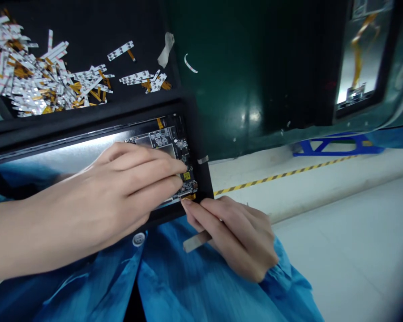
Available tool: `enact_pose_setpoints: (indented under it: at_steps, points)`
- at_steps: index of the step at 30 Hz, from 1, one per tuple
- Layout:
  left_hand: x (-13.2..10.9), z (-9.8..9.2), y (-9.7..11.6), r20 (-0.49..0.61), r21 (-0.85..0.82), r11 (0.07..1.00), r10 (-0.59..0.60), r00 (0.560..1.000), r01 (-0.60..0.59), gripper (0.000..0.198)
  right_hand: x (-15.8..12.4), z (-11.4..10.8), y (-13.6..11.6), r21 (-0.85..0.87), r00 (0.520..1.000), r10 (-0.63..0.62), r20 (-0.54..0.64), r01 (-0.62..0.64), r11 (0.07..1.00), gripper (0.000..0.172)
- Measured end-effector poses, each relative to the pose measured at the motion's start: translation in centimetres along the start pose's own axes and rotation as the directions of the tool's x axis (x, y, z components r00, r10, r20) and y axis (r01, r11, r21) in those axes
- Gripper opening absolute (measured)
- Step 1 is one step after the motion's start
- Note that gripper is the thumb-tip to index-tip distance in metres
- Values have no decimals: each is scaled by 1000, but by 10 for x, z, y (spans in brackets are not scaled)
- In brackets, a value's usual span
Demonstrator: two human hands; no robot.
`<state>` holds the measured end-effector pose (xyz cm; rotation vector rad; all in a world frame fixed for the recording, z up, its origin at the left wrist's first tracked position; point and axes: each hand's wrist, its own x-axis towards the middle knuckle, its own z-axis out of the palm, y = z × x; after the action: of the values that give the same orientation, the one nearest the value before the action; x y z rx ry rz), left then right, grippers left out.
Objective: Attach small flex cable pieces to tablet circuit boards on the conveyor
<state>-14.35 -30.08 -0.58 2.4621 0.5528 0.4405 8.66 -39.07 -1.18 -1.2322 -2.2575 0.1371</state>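
Note:
My left hand (121,188) lies across a green-black circuit board (183,154) in an open tablet-like device, its fingertips resting on the board. Its thumb is hidden below the fingers. My right hand (235,235) is closed around metal tweezers (196,241), whose flat end sticks out from the palm to the left. The right fingertips press at a small orange flex cable (190,197) at the board's near corner. Whether they pinch the cable is not clear. Bright metal plating (63,154) fills the device left of the board.
A heap of white strips with orange flex tails (36,80) lies on the black mat at the far left. Several loose strips (144,78) lie nearer the device. A second device (362,58) stands at the upper right on the green mat (228,89). The table edge runs past my right hand.

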Motion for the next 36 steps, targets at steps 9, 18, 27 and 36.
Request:
enact_pose_setpoints:
  at_steps: [9,18,27,36]
  points:
    - [1,2,-4,10,17,999,29,1000,-29,32,12,-3,8,32,986,-154,62,152,988,5]
    - [5,0,-9,46,-104,995,5,999,0,33,22,-15,20,196,942,-57,332,-10,981,20]
    - [3,2,-15,30,-114,993,20,999,-17,30,9,-9,32,253,970,-96,223,38,967,18]
    - [4,0,-14,84,-135,991,-9,996,21,30,20,-20,14,130,933,-170,317,135,982,17]
